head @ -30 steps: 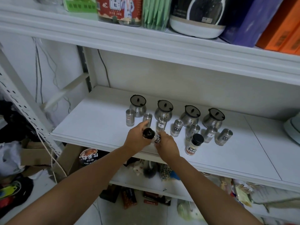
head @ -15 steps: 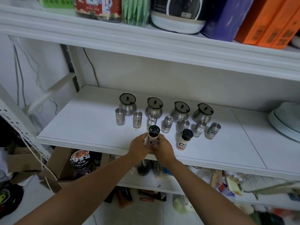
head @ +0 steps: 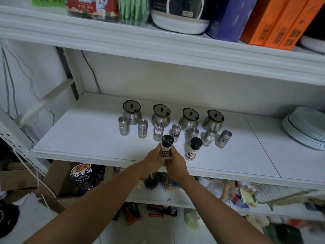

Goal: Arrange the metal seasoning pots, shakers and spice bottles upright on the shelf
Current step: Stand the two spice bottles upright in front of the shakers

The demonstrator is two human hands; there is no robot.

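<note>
Grip: left hand (head: 153,159), right hand (head: 176,162) clasp spice bottle (head: 166,149) | upright | shelf (head: 88,138) front

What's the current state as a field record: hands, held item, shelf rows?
held item: clear spice bottle with black cap, upright, at front edge of white shelf; base hidden
left hand: grips that bottle's lower body
right hand: grips the same bottle
front row: second black-capped spice bottle, upright, to its right
middle row: seven small metal cylinder shakers, standing
back row: four round metal pots with dark lids, standing
right end: stack of white plates
</note>
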